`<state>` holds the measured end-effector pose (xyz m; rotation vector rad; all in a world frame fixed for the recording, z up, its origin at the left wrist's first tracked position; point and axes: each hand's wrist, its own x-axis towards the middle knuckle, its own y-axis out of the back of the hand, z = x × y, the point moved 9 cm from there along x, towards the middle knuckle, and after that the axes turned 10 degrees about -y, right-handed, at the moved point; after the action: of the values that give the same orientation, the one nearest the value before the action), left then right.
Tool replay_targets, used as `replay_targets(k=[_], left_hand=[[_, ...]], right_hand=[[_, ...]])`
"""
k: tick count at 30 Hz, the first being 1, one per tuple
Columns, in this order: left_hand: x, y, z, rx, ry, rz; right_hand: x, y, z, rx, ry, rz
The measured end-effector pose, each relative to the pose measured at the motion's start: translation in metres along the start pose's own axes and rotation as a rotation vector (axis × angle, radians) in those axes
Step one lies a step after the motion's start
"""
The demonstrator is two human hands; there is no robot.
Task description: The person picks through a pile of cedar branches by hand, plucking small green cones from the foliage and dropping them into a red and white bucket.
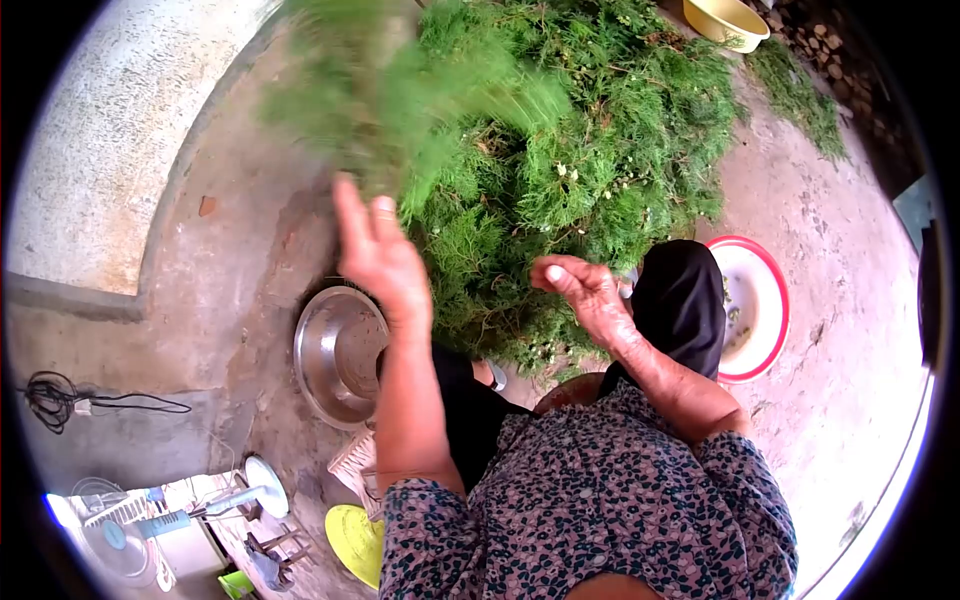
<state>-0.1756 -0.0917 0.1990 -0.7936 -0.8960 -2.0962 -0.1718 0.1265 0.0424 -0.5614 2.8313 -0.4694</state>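
Left hand (383,262) raised on a bare forearm, fingers stretched straight upward. It is released and grips nothing that I can see. Just above its fingertips is a bunch of greens (400,95), feathery and badly blurred. I cannot tell whether a fingertip touches its lower end.

Right hand (588,292) sits lower, to the right of the left one. Fingers are curled in toward the palm, thumbnail showing. I cannot tell whether anything lies inside the curl. It hangs over the near edge of the heap of greens (590,150).

Person wears a dark patterned blouse (600,500) with short sleeves. One knee, clothed in black (682,300), rises just right of the right hand.

On the concrete floor (850,300):
- Steel bowl (335,360) sits just left of the left forearm, partly under it. Its contents are not clear.
- Red-rimmed white dish (765,300) lies right of the knee, part hidden by it, with a few green scraps inside.
- Heap of greens is beyond both hands, wide and dense, with small pale flowers in places.
- Yellow basin (728,20) sits at the far edge of the heap.
- Smaller strip of greens (800,90) lies right of that basin, apart from the main heap.
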Motion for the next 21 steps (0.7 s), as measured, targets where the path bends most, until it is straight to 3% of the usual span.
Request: replay_targets(k=[1, 2, 4, 6, 7, 8, 10, 12, 14, 17, 20, 21], left_hand=[[-0.016, -0.011, 0.048, 0.264, -0.452, 0.023], [-0.043, -0.028, 0.035, 0.064, -0.286, -0.091], [-0.097, -0.06, 0.029, 0.314, -0.388, -0.353], [-0.146, -0.08, 0.025, 0.318, -0.496, -0.382], [-0.172, -0.091, 0.019, 0.348, -0.515, -0.478], [-0.196, -0.101, 0.013, 0.407, -0.541, -0.59], [-0.221, -0.11, 0.012, 0.444, -0.526, -0.756], [-0.235, -0.109, 0.014, 0.387, -0.492, -0.795], [-0.244, -0.108, 0.014, 0.201, -0.394, -0.765], [-0.256, -0.108, 0.005, -0.045, -0.217, -0.722], [-0.256, -0.097, 0.012, -0.082, -0.224, -0.627], [-0.258, -0.092, 0.006, -0.122, -0.128, -0.612]], right_hand=[[0.003, -0.01, 0.002, 0.045, -0.038, -0.01], [0.004, -0.017, 0.006, 0.089, -0.077, -0.019], [0.017, -0.019, 0.03, 0.168, -0.167, -0.019], [0.023, -0.019, 0.054, 0.433, -0.296, -0.042], [0.029, -0.005, 0.089, 0.424, -0.431, -0.004], [0.029, 0.008, 0.108, 0.502, -0.439, 0.072], [0.026, 0.021, 0.142, 0.651, -0.495, 0.245], [0.021, 0.021, 0.149, 0.695, -0.522, 0.225], [0.019, 0.026, 0.15, 0.858, -0.537, 0.225], [0.023, 0.044, 0.177, 0.841, -0.569, 0.28], [0.025, 0.052, 0.186, 0.828, -0.563, 0.278], [0.023, 0.052, 0.186, 0.83, -0.568, 0.269]])
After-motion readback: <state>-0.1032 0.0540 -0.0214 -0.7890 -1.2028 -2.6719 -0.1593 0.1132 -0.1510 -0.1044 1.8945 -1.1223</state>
